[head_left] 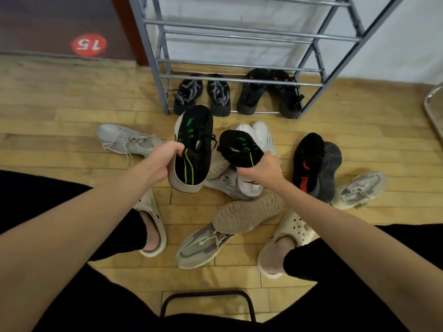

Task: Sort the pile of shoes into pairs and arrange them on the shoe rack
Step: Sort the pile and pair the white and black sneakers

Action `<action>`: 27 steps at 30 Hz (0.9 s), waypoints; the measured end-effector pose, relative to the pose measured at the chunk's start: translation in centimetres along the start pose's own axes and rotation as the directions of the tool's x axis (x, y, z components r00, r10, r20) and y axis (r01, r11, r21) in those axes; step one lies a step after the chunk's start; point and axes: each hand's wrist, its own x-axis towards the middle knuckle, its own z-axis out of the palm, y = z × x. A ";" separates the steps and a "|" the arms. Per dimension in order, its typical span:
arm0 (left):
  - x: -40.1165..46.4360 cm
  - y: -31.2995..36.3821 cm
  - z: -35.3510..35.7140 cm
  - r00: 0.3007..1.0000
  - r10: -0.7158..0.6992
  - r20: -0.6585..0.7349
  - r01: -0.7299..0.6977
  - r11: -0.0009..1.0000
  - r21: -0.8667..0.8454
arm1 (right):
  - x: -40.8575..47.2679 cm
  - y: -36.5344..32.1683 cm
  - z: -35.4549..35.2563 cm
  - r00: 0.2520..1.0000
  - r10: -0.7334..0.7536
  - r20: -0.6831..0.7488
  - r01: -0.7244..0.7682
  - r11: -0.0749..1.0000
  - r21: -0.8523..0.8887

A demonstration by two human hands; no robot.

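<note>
At the far left a red round floor sticker point(88, 45) bearing the number 15 sits on a dark mat. Below it, a pale grey lace-up sneaker point(128, 140) lies on its side on the yellow wooden plank floor point(60, 111). The left hand point(165, 164) grips a black knit sneaker with green stripes and a white sole point(193, 149) by the heel collar, its fingers point(176, 149) clamped around that edge, the shoe lifted with its toe pointing toward the grey metal tube shoe rack point(239, 34). On the rack's lowest rails stand two pairs: black sneakers with grey straps point(202, 94) on the left and plain black sneakers point(269, 92) on the right. The right hand point(260, 170) holds the matching black green-striped sneaker point(239, 147) from the heel, fingers closed on it, above a heap of white sneakers point(244, 178). Nearer the person, a beige sneaker lies sole-up point(249, 213) across a beige-and-mauve knit sneaker point(203, 243). Further right, a black sneaker with red marks point(308, 159) rests against a dark grey sneaker point(332, 168), and just beside them lies another beige-and-mauve sneaker point(359, 190). The person wears cream perforated clogs point(294, 233).
</note>
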 end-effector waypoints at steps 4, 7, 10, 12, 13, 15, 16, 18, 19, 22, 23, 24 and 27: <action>-0.7 3.1 -0.7 0.997 0.077 -0.023 -0.078 0.994 -0.079 | -1.4 -2.9 -1.7 0.976 -0.070 -0.205 0.110 0.975 0.191; -1.1 5.6 -1.2 0.993 0.113 -0.027 -0.115 0.990 -0.078 | -1.3 -4.3 -2.6 0.945 -0.114 -0.306 0.210 0.931 0.300; -0.3 7.9 -1.2 0.984 0.177 -0.019 -0.178 0.981 -0.070 | -0.3 -6.5 -3.0 0.934 -0.068 -0.351 0.195 0.920 0.341; 1.2 9.5 -1.0 0.976 0.215 -0.014 -0.215 0.973 -0.088 | 1.3 -8.1 -2.9 0.936 -0.048 -0.348 0.180 0.916 0.358; 2.4 10.4 -0.9 0.972 0.234 -0.035 -0.236 0.967 -0.092 | 2.2 -9.0 -2.9 0.936 -0.046 -0.349 0.183 0.911 0.370; 4.8 12.1 -0.7 0.961 0.263 -0.083 -0.269 0.961 -0.071 | 4.5 -10.8 -3.0 0.936 -0.015 -0.353 0.161 0.908 0.386; 6.9 12.9 -0.8 0.958 0.268 -0.103 -0.273 0.961 -0.043 | 5.7 -11.6 -3.0 0.937 -0.002 -0.349 0.150 0.905 0.399; 10.6 14.2 -0.8 0.952 0.271 -0.142 -0.274 0.962 -0.001 | 8.5 -13.1 -2.8 0.944 0.014 -0.328 0.137 0.892 0.430; 11.9 14.8 -0.6 0.947 0.280 -0.159 -0.283 0.959 0.004 | 9.7 -14.0 -2.8 0.943 0.020 -0.332 0.138 0.885 0.444; 13.7 17.2 0.9 0.907 0.342 -0.246 -0.347 0.938 0.022 | 13.3 -16.7 -2.7 0.935 0.022 -0.355 0.157 0.870 0.467; 14.9 17.9 1.4 0.896 0.352 -0.272 -0.359 0.933 0.026 | 14.6 -17.5 -2.6 0.938 0.010 -0.347 0.164 0.869 0.467; 16.1 18.5 1.7 0.888 0.359 -0.288 -0.368 0.930 0.025 | 15.6 -18.4 -2.5 0.942 -0.004 -0.334 0.167 0.872 0.460; 18.4 19.9 2.3 0.885 0.359 -0.297 -0.367 0.930 0.030 | 18.3 -20.4 -2.3 0.957 -0.052 -0.286 0.180 0.879 0.442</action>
